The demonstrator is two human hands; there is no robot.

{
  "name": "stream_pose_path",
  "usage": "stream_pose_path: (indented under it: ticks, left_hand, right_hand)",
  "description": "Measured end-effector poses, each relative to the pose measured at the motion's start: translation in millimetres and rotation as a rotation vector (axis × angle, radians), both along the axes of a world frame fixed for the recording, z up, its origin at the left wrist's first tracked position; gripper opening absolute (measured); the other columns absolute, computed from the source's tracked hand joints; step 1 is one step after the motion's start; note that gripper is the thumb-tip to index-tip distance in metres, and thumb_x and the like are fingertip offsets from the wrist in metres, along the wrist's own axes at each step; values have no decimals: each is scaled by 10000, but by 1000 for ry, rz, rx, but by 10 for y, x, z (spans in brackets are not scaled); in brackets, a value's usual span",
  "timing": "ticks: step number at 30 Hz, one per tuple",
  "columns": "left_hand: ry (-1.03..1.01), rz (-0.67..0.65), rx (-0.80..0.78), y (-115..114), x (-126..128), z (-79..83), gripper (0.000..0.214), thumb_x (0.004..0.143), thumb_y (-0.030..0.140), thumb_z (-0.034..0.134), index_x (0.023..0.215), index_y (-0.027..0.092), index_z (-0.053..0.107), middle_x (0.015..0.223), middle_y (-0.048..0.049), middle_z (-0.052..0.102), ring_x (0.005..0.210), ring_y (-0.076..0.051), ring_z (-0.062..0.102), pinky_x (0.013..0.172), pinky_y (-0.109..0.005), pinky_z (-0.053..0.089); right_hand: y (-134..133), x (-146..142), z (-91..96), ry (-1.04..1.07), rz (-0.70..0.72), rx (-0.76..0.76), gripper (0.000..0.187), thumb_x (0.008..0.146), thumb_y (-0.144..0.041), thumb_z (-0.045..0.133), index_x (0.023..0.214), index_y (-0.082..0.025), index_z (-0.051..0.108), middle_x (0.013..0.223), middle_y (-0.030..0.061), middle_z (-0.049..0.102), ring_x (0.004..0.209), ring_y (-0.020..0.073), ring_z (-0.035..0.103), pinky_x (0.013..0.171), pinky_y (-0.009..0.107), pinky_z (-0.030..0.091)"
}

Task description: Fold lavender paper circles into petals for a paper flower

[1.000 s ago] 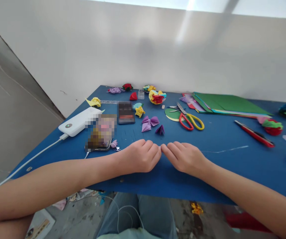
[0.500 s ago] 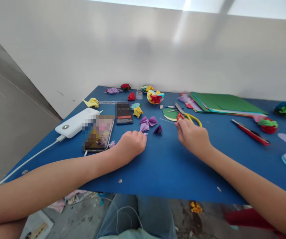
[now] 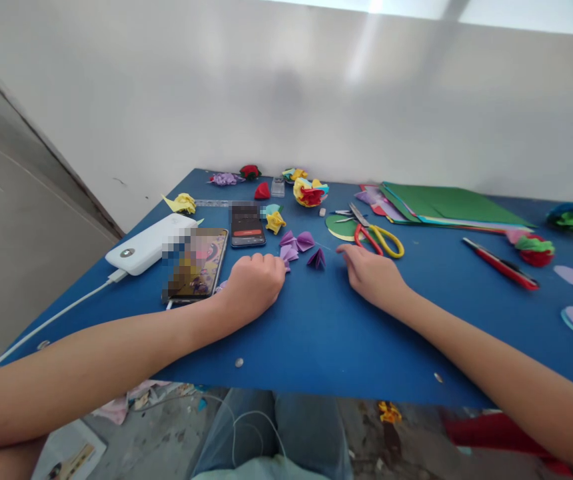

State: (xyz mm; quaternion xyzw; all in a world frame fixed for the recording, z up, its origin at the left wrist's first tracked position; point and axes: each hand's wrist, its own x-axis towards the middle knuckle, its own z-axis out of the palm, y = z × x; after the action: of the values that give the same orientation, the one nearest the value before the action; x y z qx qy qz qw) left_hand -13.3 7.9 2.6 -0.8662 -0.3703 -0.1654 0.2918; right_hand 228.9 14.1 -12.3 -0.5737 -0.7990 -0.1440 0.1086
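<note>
My left hand (image 3: 256, 283) is closed, knuckles up, on the blue table beside folded purple paper pieces (image 3: 289, 252). Its fingertips are hidden, so what they hold cannot be made out; a lilac bit of paper shows at their edge. My right hand (image 3: 374, 272) rests across from it in a pinch. From its fingertips a thin pale strand (image 3: 330, 247) points left; thread or wire, I cannot tell. A darker purple folded piece (image 3: 317, 259) stands between my hands. Just beyond the right hand lie scissors (image 3: 387, 240) with red and yellow handles, partly over a green paper circle (image 3: 339, 227).
On the left are a phone (image 3: 199, 263), a white power bank (image 3: 149, 245) with a cable, and a second phone (image 3: 247, 225). Paper flowers (image 3: 310, 192) line the back. Coloured sheets (image 3: 451, 205) and a red cutter (image 3: 504, 265) lie at right.
My right hand has drawn back slightly left, off the scissors' handles, which now show more fully. My left hand has shifted a little left. The view has moved slightly.
</note>
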Motion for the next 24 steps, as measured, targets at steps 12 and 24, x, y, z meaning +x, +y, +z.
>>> stream_pose_path:
  ticks: [12,24]
  left_hand:
    - [58,-391,-118,-307,74,-88,286,892,227,374,629,164,465,541,-22,506,490,-160,482,446,-268,238]
    - [-14,-220,-209,-243,91,-49,273,887,340,373,873,123,538,651,-49,587,566,-193,571,461,-287,363]
  right_hand:
    - [-55,-93,-41,222,251,57,552,775,-540,529,1156,-144,490,746,47,607,582,155,565,534,240,393]
    - [-63,-145,-76,416,298,109,164,859,-255,443,879,-162,576,514,-49,468,435,71,447,467,179,326]
